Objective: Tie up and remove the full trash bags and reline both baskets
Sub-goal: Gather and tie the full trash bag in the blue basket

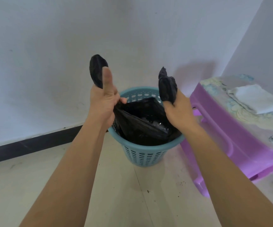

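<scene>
L hand fisted round one gathered corner of the black trash bag, thumb up along it, end of the plastic sticking out above the fist. R hand gripping the opposite corner the same way, fingers curled, tuft poking up past the knuckles. Both hands above the rim, apart w/ the bag mouth stretched between them. Bag body sits inside the teal basket, pulled off the rim on the far side; something shiny visible inside, can't tell what. Basket upright on the tiled floor near the wall corner. Purple plastic stool just beside it on the R, w/ folded white cloth on top.
</scene>
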`<state>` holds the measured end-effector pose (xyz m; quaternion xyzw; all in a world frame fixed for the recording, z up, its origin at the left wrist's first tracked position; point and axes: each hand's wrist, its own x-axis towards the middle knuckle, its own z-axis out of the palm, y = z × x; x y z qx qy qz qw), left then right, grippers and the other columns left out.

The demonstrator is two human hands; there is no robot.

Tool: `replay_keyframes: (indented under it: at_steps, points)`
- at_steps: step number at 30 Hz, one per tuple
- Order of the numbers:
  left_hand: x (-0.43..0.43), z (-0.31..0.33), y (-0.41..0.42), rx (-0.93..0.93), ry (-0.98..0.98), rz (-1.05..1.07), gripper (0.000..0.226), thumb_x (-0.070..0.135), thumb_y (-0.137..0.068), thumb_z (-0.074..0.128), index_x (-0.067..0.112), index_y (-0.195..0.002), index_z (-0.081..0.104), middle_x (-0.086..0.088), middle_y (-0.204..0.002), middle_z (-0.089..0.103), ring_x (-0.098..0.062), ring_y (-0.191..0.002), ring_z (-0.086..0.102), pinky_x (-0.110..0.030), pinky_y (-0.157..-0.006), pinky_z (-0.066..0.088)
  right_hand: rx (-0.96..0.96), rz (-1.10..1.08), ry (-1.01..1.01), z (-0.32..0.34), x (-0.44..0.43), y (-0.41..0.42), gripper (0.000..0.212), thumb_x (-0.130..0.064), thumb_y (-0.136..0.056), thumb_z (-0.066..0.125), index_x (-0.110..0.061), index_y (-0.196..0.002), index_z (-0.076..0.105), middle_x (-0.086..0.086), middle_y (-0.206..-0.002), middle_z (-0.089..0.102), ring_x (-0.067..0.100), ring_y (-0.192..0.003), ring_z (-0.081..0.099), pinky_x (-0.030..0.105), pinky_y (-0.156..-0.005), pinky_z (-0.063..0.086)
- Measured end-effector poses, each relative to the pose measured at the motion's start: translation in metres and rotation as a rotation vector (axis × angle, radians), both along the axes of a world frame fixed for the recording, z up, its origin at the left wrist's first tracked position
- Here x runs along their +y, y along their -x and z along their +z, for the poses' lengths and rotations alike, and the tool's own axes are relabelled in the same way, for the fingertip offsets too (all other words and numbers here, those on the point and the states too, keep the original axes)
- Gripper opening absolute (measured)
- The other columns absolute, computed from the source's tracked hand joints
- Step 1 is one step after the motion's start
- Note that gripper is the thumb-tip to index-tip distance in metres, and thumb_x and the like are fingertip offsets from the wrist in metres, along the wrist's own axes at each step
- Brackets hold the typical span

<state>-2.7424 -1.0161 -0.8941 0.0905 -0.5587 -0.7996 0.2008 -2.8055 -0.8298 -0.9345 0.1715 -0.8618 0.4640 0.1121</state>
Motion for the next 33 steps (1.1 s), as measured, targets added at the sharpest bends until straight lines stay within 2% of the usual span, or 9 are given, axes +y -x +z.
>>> replay_keyframes:
  at_steps: [3, 6, 9, 11, 16, 20, 25, 30, 33]
  points:
    - [-0.006, -0.006, 0.003, -0.024, 0.103, -0.110, 0.050, 0.041, -0.066, 0.089, 0.021, -0.081, 0.046, 0.004, -0.061, 0.032, -0.010, -0.051, 0.033, -0.028, -0.060, 0.040, 0.023, 0.056, -0.124, -0.002, -0.002, -0.003, 0.018, -0.010, -0.091, 0.051, -0.028, -0.096, 0.050, -0.002, -0.076, 0.063, 0.020, -0.072, 0.060, 0.035, -0.062, 0.047]
    - [-0.001, -0.014, 0.003, -0.031, 0.236, -0.182, 0.044, 0.021, -0.071, 0.085, 0.016, -0.107, 0.059, 0.003, -0.059, 0.037, -0.015, -0.056, 0.043, -0.031, -0.072, 0.044, 0.040, 0.167, -0.216, -0.004, -0.009, -0.007, 0.018, -0.012, -0.089, 0.052, -0.027, -0.100, 0.053, 0.001, -0.081, 0.067, 0.026, -0.076, 0.062, 0.038, -0.066, 0.048]
    - [0.011, -0.015, 0.000, -0.047, 0.365, -0.221, 0.016, 0.016, -0.079, 0.081, 0.025, -0.073, 0.069, 0.009, -0.051, 0.045, -0.013, -0.052, 0.043, -0.030, -0.062, 0.042, 0.056, 0.271, -0.228, -0.007, -0.016, -0.008, 0.017, -0.018, -0.089, 0.052, -0.030, -0.101, 0.052, -0.006, -0.084, 0.067, 0.023, -0.080, 0.063, 0.044, -0.073, 0.052]
    - [0.014, -0.016, 0.002, -0.059, 0.377, -0.175, 0.030, 0.016, -0.085, 0.075, 0.020, -0.060, 0.061, 0.007, -0.049, 0.043, -0.013, -0.050, 0.037, -0.030, -0.053, 0.036, 0.049, 0.281, -0.192, -0.011, -0.018, -0.007, 0.010, -0.024, -0.090, 0.054, -0.030, -0.096, 0.049, -0.008, -0.082, 0.066, 0.020, -0.078, 0.063, 0.045, -0.073, 0.052]
    - [0.006, -0.019, 0.003, -0.008, 0.165, -0.034, 0.034, 0.018, -0.091, 0.070, 0.019, -0.063, 0.050, 0.007, -0.049, 0.029, -0.009, -0.045, 0.025, -0.027, -0.046, 0.027, 0.019, 0.258, -0.086, -0.014, -0.008, 0.003, 0.019, -0.034, -0.090, 0.068, -0.033, -0.104, 0.056, -0.011, -0.087, 0.068, 0.006, -0.080, 0.064, 0.032, -0.075, 0.052]
    - [-0.017, -0.012, 0.003, 0.019, -0.134, 0.046, 0.021, 0.018, -0.092, 0.069, 0.022, -0.076, 0.056, 0.010, -0.048, 0.027, -0.006, -0.041, 0.021, -0.020, -0.042, 0.024, -0.094, 0.076, -0.158, -0.022, 0.013, 0.011, 0.024, -0.036, -0.099, 0.054, -0.021, -0.084, 0.065, -0.004, -0.079, 0.060, 0.011, -0.074, 0.054, 0.021, -0.066, 0.042]
    - [-0.035, -0.017, 0.011, 0.036, -0.251, 0.164, 0.014, 0.002, -0.093, 0.061, 0.009, -0.104, 0.056, 0.005, -0.063, 0.039, -0.006, -0.045, 0.027, -0.020, -0.046, 0.028, -0.210, -0.292, -0.015, -0.025, 0.021, 0.012, 0.034, -0.033, -0.106, 0.038, -0.011, -0.086, 0.055, 0.002, -0.077, 0.057, 0.019, -0.072, 0.053, 0.031, -0.057, 0.032]
    - [-0.027, -0.029, 0.013, -0.016, -0.188, 0.026, 0.012, 0.000, -0.087, 0.064, 0.006, -0.088, 0.055, -0.006, -0.070, 0.057, -0.015, -0.068, 0.061, -0.029, -0.071, 0.054, -0.376, -0.183, 0.365, -0.022, 0.012, 0.012, 0.030, -0.030, -0.106, 0.040, -0.024, -0.099, 0.068, -0.006, -0.109, 0.068, 0.013, -0.109, 0.060, 0.030, -0.097, 0.044]
    - [-0.026, -0.045, 0.011, -0.188, 0.046, -0.103, 0.022, 0.019, -0.094, 0.063, -0.002, -0.102, 0.066, -0.011, -0.103, 0.073, -0.022, -0.101, 0.070, -0.038, -0.096, 0.052, -0.418, -0.170, 0.529, -0.021, 0.009, 0.010, 0.031, -0.034, -0.106, 0.042, -0.027, -0.088, 0.067, -0.005, -0.104, 0.069, 0.014, -0.108, 0.062, 0.032, -0.099, 0.046]
